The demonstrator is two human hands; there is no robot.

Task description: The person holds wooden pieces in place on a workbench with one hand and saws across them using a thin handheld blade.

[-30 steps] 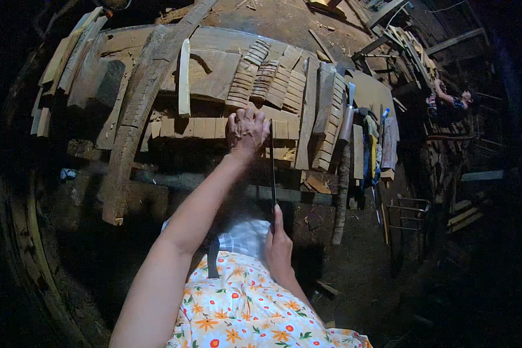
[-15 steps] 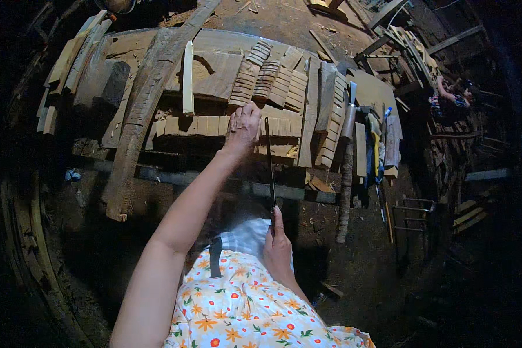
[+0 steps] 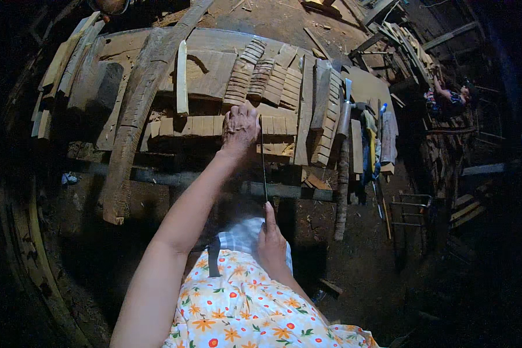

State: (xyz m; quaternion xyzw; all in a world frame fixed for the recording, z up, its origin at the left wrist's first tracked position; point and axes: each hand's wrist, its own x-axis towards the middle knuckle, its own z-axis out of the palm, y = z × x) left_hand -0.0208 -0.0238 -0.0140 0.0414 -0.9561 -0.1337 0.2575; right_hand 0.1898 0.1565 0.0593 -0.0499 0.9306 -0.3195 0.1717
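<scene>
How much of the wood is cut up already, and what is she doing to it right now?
Many small cut wood pieces already lie in neat rows on the workbench. Right now the left hand presses on a piece at the bench's front edge, while the right hand holds a long thin blade upright against it. Long uncut planks lie on the bench, so plenty looks left.

A long, thin dark blade [image 3: 264,159] stands nearly upright, its lower end gripped in the right hand [image 3: 272,243]. Its upper end meets a row of short pale wooden blocks [image 3: 214,124] on the surface, where the left hand [image 3: 239,129] rests flat.
</scene>
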